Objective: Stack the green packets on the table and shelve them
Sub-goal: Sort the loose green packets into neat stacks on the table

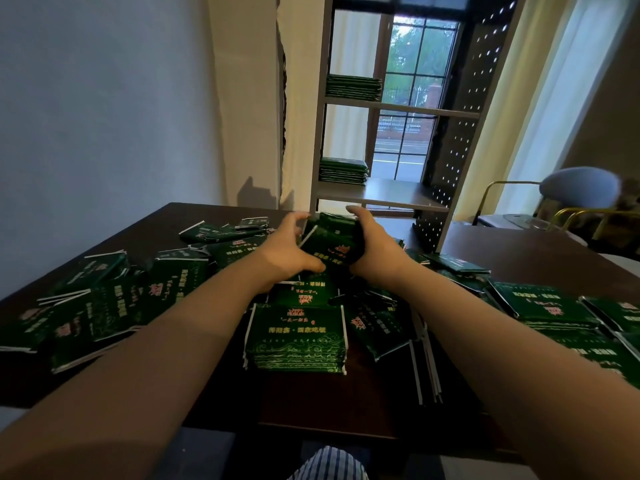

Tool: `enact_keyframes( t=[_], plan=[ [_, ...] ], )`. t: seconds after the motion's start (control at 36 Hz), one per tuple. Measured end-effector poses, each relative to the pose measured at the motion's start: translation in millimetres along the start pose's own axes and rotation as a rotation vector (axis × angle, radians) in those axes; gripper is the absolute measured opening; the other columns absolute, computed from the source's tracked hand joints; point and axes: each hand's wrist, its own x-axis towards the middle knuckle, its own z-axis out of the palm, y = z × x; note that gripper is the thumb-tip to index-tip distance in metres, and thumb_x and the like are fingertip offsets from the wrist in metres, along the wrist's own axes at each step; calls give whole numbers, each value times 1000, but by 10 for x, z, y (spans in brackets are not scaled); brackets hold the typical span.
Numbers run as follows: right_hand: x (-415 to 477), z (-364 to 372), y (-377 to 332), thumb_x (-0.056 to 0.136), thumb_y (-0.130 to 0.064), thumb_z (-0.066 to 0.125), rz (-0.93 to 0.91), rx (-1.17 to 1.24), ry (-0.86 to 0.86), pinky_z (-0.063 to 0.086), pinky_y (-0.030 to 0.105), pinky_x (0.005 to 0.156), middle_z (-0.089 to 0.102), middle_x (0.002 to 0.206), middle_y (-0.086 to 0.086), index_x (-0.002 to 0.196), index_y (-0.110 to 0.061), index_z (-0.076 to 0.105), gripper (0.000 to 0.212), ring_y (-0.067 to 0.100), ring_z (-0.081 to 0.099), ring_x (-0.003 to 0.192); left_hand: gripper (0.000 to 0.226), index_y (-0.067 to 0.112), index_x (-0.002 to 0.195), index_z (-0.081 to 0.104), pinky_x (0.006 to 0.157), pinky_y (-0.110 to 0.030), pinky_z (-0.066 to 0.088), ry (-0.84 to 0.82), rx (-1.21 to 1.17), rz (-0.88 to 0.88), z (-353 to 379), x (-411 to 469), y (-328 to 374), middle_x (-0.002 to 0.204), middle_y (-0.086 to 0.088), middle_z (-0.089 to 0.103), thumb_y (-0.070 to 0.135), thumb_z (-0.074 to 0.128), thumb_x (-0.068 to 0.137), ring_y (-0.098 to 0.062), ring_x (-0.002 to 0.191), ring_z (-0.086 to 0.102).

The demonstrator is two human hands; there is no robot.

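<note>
Head view: both hands hold one bundle of green packets [330,242] just beyond the neat stack [296,341], which lies flat on the dark table [329,403].

1. Left hand [287,251]: fingers curled over the bundle's far left edge, thumb pressed against its near edge. The grip is closed on the bundle.
2. Right hand [375,247]: fingers wrapped round the bundle's right side, closed on it. The fingertips are hidden behind the packets.
3. Bundle: tilted, printed face toward the camera. Whether it touches the packets beneath cannot be told.

Loose packets [114,299] lie scattered left of the neat stack, and more packets [540,303] lie to its right, some overlapping.

Beyond the neat stack stands a shelf unit [391,194]. An upper pile [353,87] and a lower pile [343,171] of green packets each rest at the left end of a shelf board.
</note>
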Motion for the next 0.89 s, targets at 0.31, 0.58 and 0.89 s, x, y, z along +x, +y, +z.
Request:
enact_keyframes(
  t=[0.31, 0.58, 0.89],
  plan=[
    [25, 47, 33, 77, -9, 77, -61, -18, -19, 38, 31, 108, 31, 135, 7, 152, -32, 22, 96, 25, 43, 127, 87, 26, 145, 42, 106, -43, 47, 83, 226, 137, 105, 161, -79, 137, -5, 48, 14, 86, 71, -22, 122, 54],
    [132, -31, 137, 101, -21, 48, 237, 264, 228, 51, 27, 62, 67, 96, 8, 106, -15, 63, 17, 19, 61, 75, 85, 28, 146, 40, 81, -24, 52, 24, 308, 88, 60, 146, -124, 133, -1, 50, 5, 82, 76, -19, 107, 59],
    [125, -94, 214, 101, 1, 41, 553, 845, 282, 56, 50, 89, 68, 101, 18, 98, -7, 63, 24, 34, 66, 98, 75, 27, 141, 45, 60, -13, 44, 34, 282, 66, 81, 138, -103, 133, 3, 49, 5, 80, 79, -3, 87, 56]
  ],
)
